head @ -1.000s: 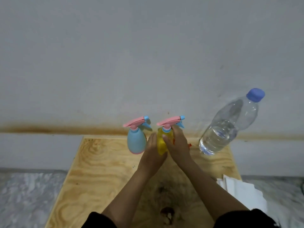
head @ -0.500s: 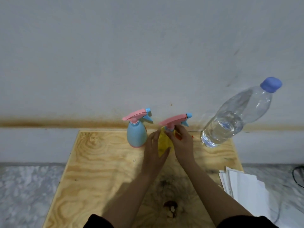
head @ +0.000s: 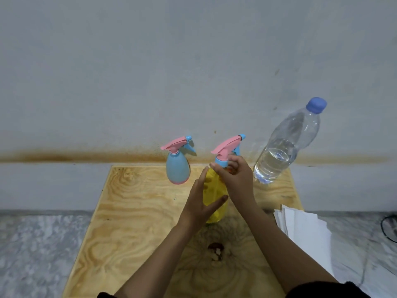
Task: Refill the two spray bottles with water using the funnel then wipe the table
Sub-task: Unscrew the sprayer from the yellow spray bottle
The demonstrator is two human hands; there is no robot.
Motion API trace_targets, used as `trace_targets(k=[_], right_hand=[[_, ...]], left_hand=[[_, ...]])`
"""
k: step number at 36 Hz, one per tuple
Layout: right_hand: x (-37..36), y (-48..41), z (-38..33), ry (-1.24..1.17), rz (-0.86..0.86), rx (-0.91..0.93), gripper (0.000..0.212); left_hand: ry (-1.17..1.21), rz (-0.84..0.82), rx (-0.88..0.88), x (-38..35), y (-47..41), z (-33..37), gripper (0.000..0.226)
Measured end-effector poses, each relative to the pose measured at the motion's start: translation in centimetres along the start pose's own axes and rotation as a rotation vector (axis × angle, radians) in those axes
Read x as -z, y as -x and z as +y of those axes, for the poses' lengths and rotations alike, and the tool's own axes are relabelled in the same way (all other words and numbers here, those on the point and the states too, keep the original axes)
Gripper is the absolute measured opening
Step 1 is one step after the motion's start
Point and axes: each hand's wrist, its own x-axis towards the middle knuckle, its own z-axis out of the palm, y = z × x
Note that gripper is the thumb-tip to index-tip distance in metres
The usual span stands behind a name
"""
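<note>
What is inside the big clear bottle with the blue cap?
The clear bottle holds clear water in about its lower half; above that it looks empty. Its blue cap is on.

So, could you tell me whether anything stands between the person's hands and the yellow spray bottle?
Nothing visible does: the left hand wraps the yellow spray bottle and the right hand is at its neck.

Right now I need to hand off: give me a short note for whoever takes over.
Left hand steadies the yellow spray bottle; right hand grips its neck below the pink sprayer head, which is on. Blue spray bottle stands capped at the back, water bottle capped to the right, papers at the table edge. No funnel visible. Nothing filled yet; uncapping, both refills and wiping remain.
</note>
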Motion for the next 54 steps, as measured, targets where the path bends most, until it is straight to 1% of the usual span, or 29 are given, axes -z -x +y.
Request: trace_targets(k=[3,6,10,12,15,17,18,20,23,25,27,29,31,32,34,35,38,41,42,44,46,49,51,54], right_hand=[[0.7,0.2,-0.8,0.021,-0.061,0.011,0.024],[1.5,0.5,-1.3,-0.05,-0.13,0.014,0.021],[2.2,0.6,-1.6,-0.079,-0.222,0.042,0.015],[2.6,0.6,-1.9,-0.09,-0.281,0.031,0.019],[3.1,0.4,-2.3,-0.141,-0.401,-0.06,0.036],[3.1,0.3,-2.4,-0.12,-0.435,-0.082,0.035],[2.9,0.3,-2.5,-0.085,-0.41,-0.085,0.032],[2.2,0.3,-2.7,-0.053,-0.294,-0.118,0.028],[1.1,0.6,-3.0,-0.14,-0.142,-0.147,0.039],[0.9,0.7,-3.1,-0.127,-0.099,-0.138,0.041],[1.0,0.6,-3.2,-0.145,-0.116,-0.15,0.032],[1.4,0.5,-2.9,-0.206,-0.222,-0.146,0.023],[1.8,0.6,-2.4,-0.296,-0.339,-0.143,0.035],[1.8,0.5,-2.3,-0.331,-0.357,-0.155,0.042],[1.5,0.5,-2.5,-0.352,-0.303,-0.189,0.053],[1.3,0.4,-2.5,-0.335,-0.258,-0.195,0.051],[0.7,0.2,-2.9,-0.241,-0.161,-0.187,0.031],[0.7,-0.2,-3.0,-0.337,-0.204,-0.196,0.013],[0.8,-0.2,-3.0,-0.357,-0.228,-0.191,0.015],[0.9,-0.2,-3.0,-0.328,-0.261,-0.177,0.028],[0.6,0.1,-3.3,-0.256,-0.228,-0.158,0.035],[0.1,0.2,-3.5,-0.134,-0.153,-0.086,0.033],[0.2,0.3,-3.6,-0.096,-0.2,-0.047,0.034],[0.8,0.3,-3.5,-0.177,-0.377,-0.055,0.028]], left_hand=[[0.011,0.0,-0.009,-0.2,0.6,1.0,0.086],[0.036,-0.027,-0.002,0.1,0.7,1.8,0.083],[0.051,-0.092,0.026,0.9,0.7,2.9,0.072],[0.046,-0.118,0.03,1.4,0.8,3.2,0.067],[0.051,-0.121,0.044,1.7,0.8,3.6,0.067],[0.06,-0.105,0.053,1.8,0.8,3.8,0.066],[0.057,-0.093,0.053,1.7,0.8,4.0,0.066],[0.054,-0.067,0.047,1.6,0.9,4.1,0.065],[0.044,-0.058,0.035,1.5,1.0,4.4,0.069],[0.043,-0.065,0.04,1.6,1.1,4.6,0.071],[0.055,-0.058,0.052,1.8,1.1,4.7,0.07],[0.083,-0.043,0.065,2.1,1.1,4.7,0.066],[0.089,-0.035,0.068,2.3,1.1,4.7,0.066],[0.089,-0.03,0.064,2.4,1.1,4.7,0.066],[0.082,-0.019,0.059,2.4,1.0,4.7,0.067],[0.075,-0.014,0.057,2.4,0.9,4.8,0.067],[0.058,-0.004,0.049,2.4,0.7,5.0,0.071],[0.114,0.02,0.063,2.5,0.4,4.9,0.075],[0.116,0.024,0.066,2.6,0.3,4.9,0.078],[0.076,0.013,0.06,2.6,0.2,4.8,0.078],[0.005,-0.015,0.039,2.6,0.1,4.8,0.077],[-0.057,-0.04,0.006,2.4,0.0,4.8,0.082],[-0.05,-0.024,0.006,2.4,-0.1,4.8,0.081],[-0.025,-0.004,0.004,2.6,-0.1,4.7,0.079]])
